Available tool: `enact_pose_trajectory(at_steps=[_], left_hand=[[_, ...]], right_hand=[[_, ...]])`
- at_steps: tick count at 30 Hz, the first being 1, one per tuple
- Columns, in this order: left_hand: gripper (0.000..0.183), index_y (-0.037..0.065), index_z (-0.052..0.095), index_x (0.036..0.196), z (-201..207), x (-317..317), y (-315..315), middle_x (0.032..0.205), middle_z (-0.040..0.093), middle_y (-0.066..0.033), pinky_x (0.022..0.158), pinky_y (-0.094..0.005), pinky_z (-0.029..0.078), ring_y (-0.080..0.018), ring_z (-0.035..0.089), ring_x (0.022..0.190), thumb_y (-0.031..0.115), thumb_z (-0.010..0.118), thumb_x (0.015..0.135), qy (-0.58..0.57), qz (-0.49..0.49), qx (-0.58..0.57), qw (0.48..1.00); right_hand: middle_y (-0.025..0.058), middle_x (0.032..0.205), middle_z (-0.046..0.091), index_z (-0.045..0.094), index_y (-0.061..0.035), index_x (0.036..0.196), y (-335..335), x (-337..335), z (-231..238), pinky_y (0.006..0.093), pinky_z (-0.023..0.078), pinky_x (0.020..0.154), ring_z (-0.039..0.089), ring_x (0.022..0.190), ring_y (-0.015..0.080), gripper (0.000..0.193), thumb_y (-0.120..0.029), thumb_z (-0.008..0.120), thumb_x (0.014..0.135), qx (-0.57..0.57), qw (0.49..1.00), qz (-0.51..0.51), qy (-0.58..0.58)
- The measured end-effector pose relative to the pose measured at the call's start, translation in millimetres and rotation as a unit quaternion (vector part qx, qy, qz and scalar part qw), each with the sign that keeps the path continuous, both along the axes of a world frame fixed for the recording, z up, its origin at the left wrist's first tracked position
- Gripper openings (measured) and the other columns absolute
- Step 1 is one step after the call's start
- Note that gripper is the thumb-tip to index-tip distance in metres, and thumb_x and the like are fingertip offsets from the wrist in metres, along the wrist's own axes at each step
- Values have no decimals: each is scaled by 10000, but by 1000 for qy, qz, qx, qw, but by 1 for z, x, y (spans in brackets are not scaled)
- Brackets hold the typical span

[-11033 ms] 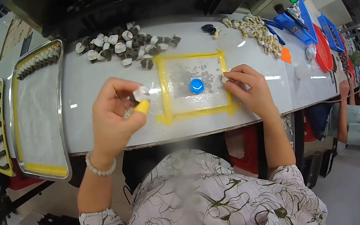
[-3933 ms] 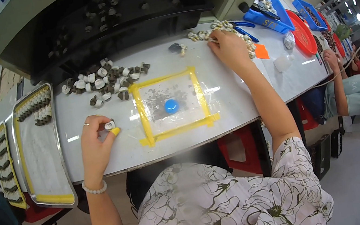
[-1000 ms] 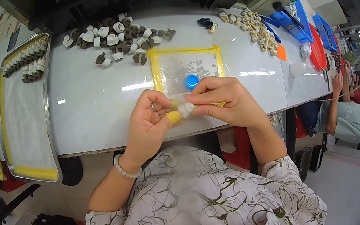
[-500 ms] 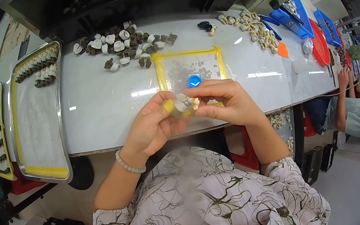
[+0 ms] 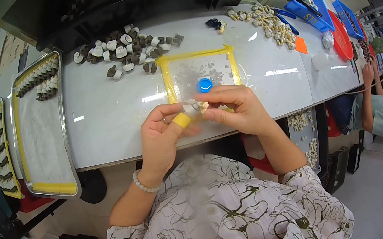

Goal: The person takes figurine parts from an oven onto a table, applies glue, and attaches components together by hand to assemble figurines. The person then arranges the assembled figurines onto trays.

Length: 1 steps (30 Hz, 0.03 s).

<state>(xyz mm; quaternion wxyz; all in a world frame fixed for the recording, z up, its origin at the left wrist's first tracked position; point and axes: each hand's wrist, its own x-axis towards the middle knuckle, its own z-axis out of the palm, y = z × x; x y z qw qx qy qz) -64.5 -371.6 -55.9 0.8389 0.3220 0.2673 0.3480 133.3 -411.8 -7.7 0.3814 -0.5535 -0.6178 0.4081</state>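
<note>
Above the front edge of the white table, my left hand [image 5: 163, 131] pinches a small white part [image 5: 193, 107], partly hidden by fingers. A yellow cover wraps its thumb, and a beaded bracelet circles the wrist. My right hand [image 5: 239, 107] is closed, thumb and index fingertips pressed on a small cream-coloured piece [image 5: 204, 106] that meets the white part. Just beyond the fingers stands a small round blue-topped container [image 5: 204, 85], inside a yellow-taped square [image 5: 166, 81] marked with grey smudges.
White-and-brown parts [image 5: 127, 49] lie heaped at the back left; cream-yellow pieces [image 5: 273, 26] at the back right. Metal tray [image 5: 67, 119] with rows of parts stands left. Blue bins [image 5: 318, 19] and a red tray [image 5: 342, 45] are right, near another person [image 5: 380, 112].
My left hand has turned, its fingers now more closed and upright around the white part. My right hand stays nearly in place. The whole view has shifted slightly.
</note>
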Motion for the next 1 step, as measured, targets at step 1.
enact_pose_trajectory(at_steps=[1], left_hand=[[331,-4,473,1203,0,-1,-1,1093,624,-165,754,-337,565,-253,659,921,67,586,901,19,-8,25,999]], right_hand=[[91,795,644,656,-36,1109,-3,-1,1,274,483,693,621,732,184,345,-180,703,798,-11,1000,-2,16]])
